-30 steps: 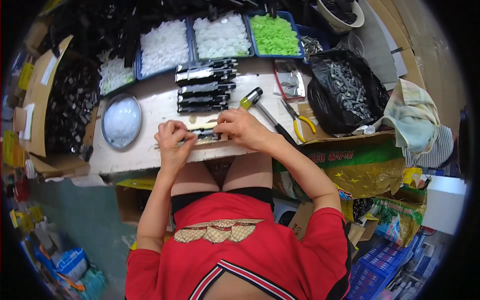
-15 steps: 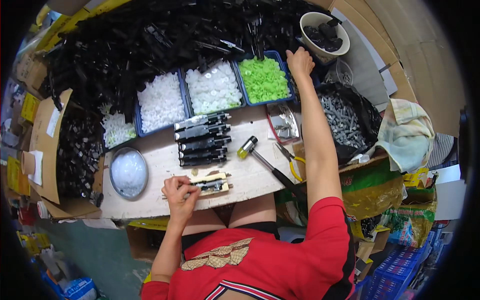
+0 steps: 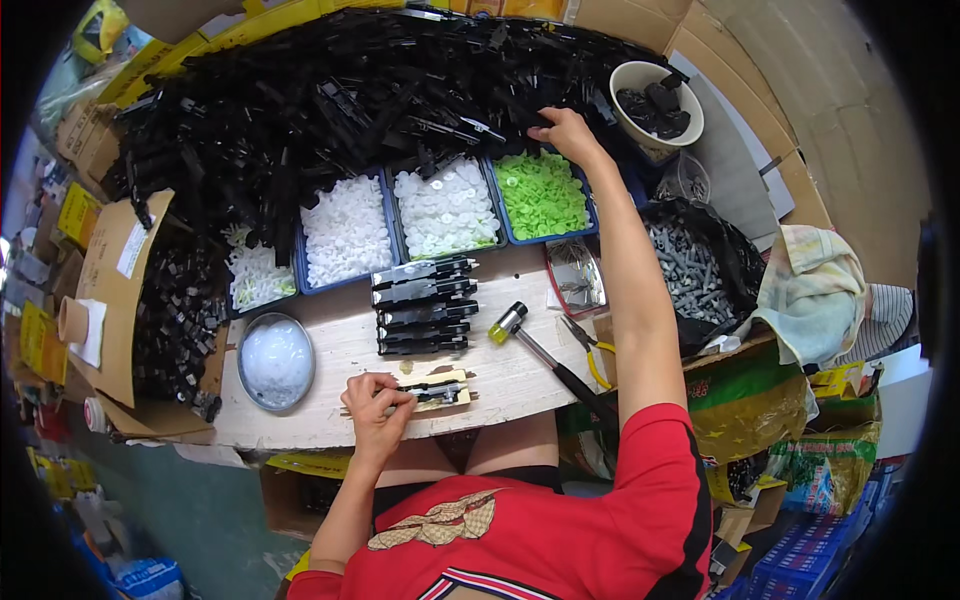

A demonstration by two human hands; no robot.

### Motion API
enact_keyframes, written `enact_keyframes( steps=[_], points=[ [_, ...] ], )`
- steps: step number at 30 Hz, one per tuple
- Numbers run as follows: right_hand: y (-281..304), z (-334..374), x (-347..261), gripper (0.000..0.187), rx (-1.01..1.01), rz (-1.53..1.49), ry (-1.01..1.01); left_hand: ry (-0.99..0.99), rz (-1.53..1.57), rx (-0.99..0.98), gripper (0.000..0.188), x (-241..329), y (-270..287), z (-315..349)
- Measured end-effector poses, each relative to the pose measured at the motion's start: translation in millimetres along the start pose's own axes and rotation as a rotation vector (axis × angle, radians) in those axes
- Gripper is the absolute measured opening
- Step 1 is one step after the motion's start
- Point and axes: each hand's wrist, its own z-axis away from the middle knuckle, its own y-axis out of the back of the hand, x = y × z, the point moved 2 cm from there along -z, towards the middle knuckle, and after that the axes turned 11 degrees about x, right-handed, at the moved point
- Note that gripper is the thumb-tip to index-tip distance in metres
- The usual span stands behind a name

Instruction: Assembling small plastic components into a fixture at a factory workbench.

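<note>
Black part (image 3: 432,390) on a cream fixture (image 3: 463,396), close to the near edge of a pale surface (image 3: 530,385) and in front of the person. The part's long axis runs from side to side, roughly parallel to that edge; its greyish end points to the person's right, its other end toward the left hand (image 3: 378,412). The fingers of this hand are curled in at the left end of part and fixture; whether they grip the part or merely steady it cannot be told. The right hand (image 3: 566,133) is extended to the far side, its fingers partly bent at the border of a pile of black parts (image 3: 380,110), just beyond the green pieces (image 3: 545,195); whether it grips anything cannot be told. Beyond the fixture, past a strip of bare surface, lies a row of black assemblies (image 3: 425,310), their long axes likewise from side to side. Open room extends to the right as far as the hammer (image 3: 508,322), whose handle slants toward the near edge, with yellow-handled pliers (image 3: 602,368) beside it. To the left, bare surface separates the left hand from a round metal dish (image 3: 243,365).
</note>
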Motion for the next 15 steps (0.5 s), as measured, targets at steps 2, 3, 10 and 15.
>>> enact_keyframes(
  steps=[2, 3, 10, 15],
  points=[
    [5, 8, -11, 0.034, -0.041, -0.080, -0.042, -0.013, -0.007, 0.006, 0.009, 0, 0, 1],
    [7, 12, -15, 0.033, -0.081, -0.159, -0.092, -0.013, -0.010, 0.007, 0.009, 1, 0, 1],
    [35, 84, -76, 0.022, -0.265, -0.761, -0.240, -0.075, -0.026, 0.041, 0.008, 1, 2, 9],
    [28, 164, -121, 0.048, -0.503, -0.903, -0.388, -0.105, -0.128, 0.048, 0.009, -5, 1, 12]
  ],
)
